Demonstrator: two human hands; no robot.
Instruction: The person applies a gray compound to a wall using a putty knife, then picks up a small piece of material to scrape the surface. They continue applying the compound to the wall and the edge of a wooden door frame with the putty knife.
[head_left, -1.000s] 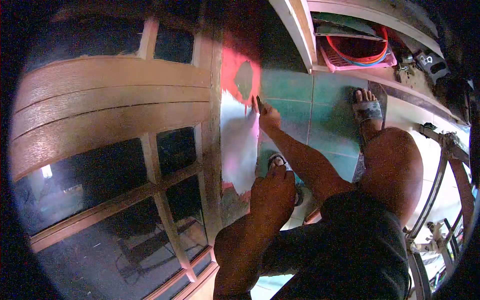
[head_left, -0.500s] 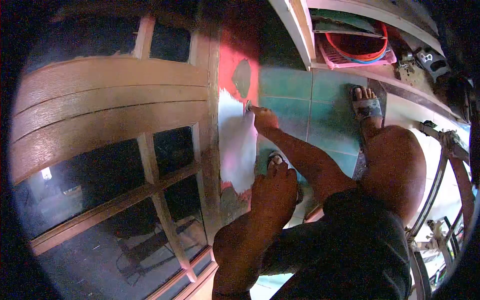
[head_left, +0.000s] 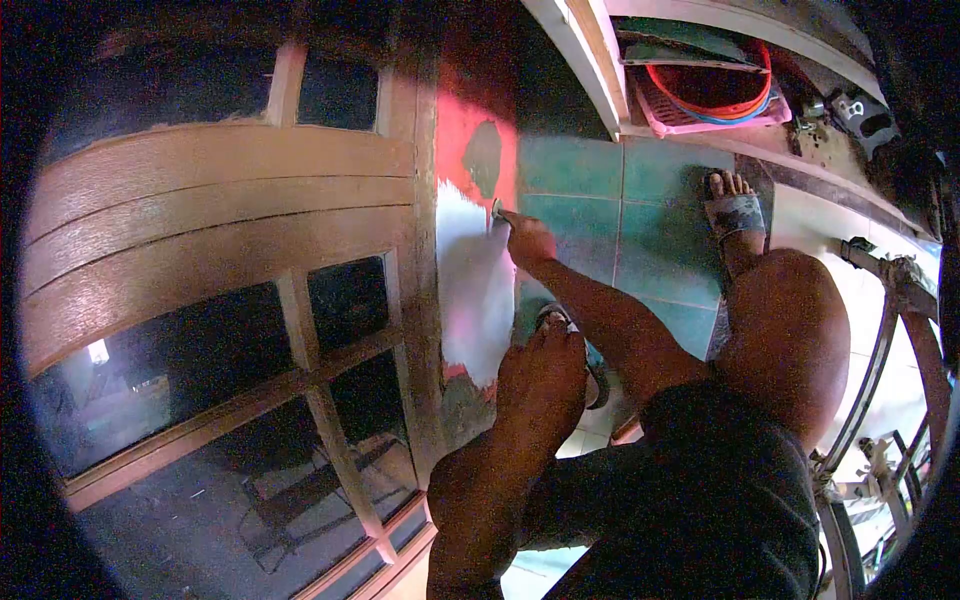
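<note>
My right hand (head_left: 532, 240) is closed around a small tool, apparently a paintbrush (head_left: 496, 209), whose pale end touches the right edge of a narrow wall strip. White paint (head_left: 470, 290) covers the middle of this strip with ragged, streaky edges. Red paint (head_left: 478, 95) shows above it, around a grey-brown patch (head_left: 484, 158). What looks like my left hand (head_left: 545, 375) is a dark shape low in the middle, over a sandalled foot (head_left: 553, 318); shadow hides how its fingers lie.
A wooden door with glass panes (head_left: 230, 220) borders the strip on the left. Green floor tiles (head_left: 575, 225) lie to its right. My other foot (head_left: 735, 205) stands near a shelf holding a pink basket (head_left: 690, 122). Metal framing (head_left: 875, 350) rises at far right.
My right hand and the paintbrush stay at almost the same spot on the strip's edge. The dark shape of my left hand has shifted slightly left; the view has moved a little.
</note>
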